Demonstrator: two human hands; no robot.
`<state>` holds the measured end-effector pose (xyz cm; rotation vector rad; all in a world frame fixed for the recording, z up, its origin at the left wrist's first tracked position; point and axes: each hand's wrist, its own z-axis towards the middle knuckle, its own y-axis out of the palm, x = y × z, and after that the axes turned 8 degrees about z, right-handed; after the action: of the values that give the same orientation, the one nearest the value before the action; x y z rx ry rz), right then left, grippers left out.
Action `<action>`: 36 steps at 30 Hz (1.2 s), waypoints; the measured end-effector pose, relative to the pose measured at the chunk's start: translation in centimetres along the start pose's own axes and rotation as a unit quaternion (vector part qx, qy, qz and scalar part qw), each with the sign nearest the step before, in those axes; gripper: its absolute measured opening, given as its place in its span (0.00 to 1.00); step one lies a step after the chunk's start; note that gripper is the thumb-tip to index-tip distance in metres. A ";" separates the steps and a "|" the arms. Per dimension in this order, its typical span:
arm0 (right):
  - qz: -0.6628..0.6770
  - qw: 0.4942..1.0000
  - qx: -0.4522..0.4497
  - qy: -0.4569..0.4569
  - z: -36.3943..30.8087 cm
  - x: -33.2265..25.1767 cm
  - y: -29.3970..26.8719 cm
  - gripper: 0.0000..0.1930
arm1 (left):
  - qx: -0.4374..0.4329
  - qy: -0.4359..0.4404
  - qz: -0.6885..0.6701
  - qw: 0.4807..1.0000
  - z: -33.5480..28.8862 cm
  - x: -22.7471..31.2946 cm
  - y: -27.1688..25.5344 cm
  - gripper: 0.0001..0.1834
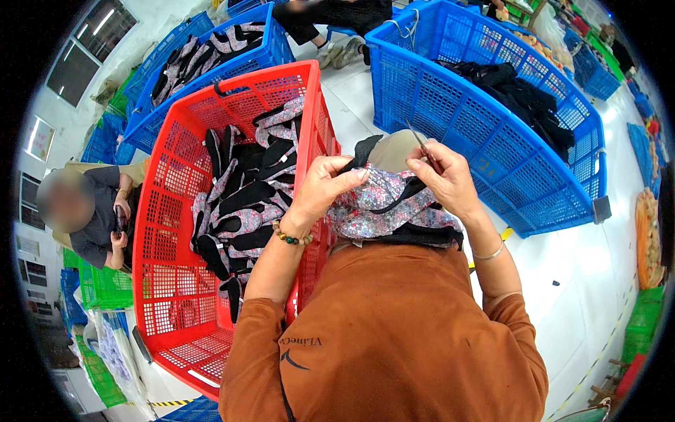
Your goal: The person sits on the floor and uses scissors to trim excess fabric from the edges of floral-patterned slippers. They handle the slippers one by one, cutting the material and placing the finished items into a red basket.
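My left hand (pixel 327 184) pinches the black edge of a sewn fabric piece (pixel 376 188), grey-pink floral with black parts. The kind of piece is not clear; its shape is a bit like a slipper. Between the fingers of my right hand (pixel 448 179) is a pair of small thread snips (pixel 424 149), its pointed blades up and to the left. That hand is right beside the floral cloth. More floral and black fabric lies bunched on my lap, under both hands.
Close on the left stands a red plastic crate (pixel 158 211) with many similar pieces. Blue crates stand at the back left (pixel 281 46) and right (pixel 422 77); the right one holds black cloth (pixel 517 91). A person (pixel 98 214) sits at the far left.
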<state>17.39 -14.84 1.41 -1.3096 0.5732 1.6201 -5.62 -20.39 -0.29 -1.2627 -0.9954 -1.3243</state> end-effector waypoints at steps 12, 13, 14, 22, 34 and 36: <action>-0.211 0.967 -0.054 -0.131 -0.2 -1.1 1.6 0.10 | -0.016 0.038 0.079 0.996 0.8 -1.1 1.2 0.09; -0.230 0.960 -0.017 -0.161 -0.4 -1.2 1.8 0.08 | -0.002 0.040 0.092 0.995 0.9 -1.1 1.6 0.09; -0.220 0.960 -0.009 -0.171 -0.4 -1.2 1.9 0.08 | 0.002 0.037 0.093 0.995 0.9 -1.0 1.6 0.08; 0.386 0.899 -0.093 0.188 -0.2 -1.8 0.0 0.10 | -0.006 0.033 0.085 0.996 1.3 -1.1 1.4 0.10; -0.417 0.864 0.227 -0.167 3.7 1.1 -8.5 0.11 | -0.010 -0.025 0.024 0.999 0.6 -0.6 1.3 0.09; -0.390 0.891 0.214 -0.084 2.5 1.2 -7.3 0.12 | 0.000 -0.025 0.034 0.999 0.7 -0.4 1.3 0.09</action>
<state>22.60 -9.12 2.48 -0.8791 0.2184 0.8545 -4.30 -19.88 -0.66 -1.3248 -0.9773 -1.2460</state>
